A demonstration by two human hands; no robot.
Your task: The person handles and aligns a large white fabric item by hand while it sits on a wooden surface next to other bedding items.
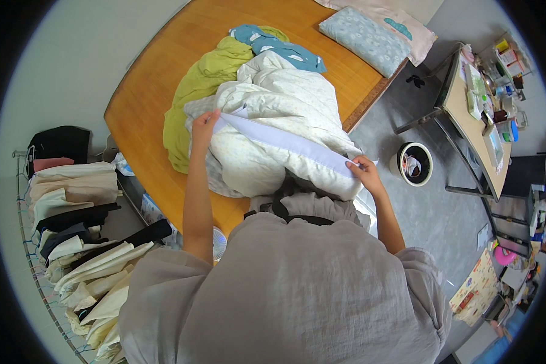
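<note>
A long pale lavender band of fabric point(286, 139) runs slantwise across the white patterned quilt point(295, 95), and appears to be its edge strip. My left hand point(204, 125) pinches the upper left end of this band. At the lower right end, my right hand point(364, 170) grips it between thumb and fingers. The quilt lies in a loose heap in front of my body, over a grey checked cloth point(218, 179). Behind it are a bunched yellow-green cloth point(186, 100) and a blue cloth with white shapes point(282, 50).
The heap lies on a wooden bed board point(145, 86). Two pillows, one blue-grey floral point(364, 41), sit at its far right corner. A bin point(412, 164) stands on the grey floor, near a cluttered desk point(473, 127). Clothes hang on a rack point(32, 255) at left.
</note>
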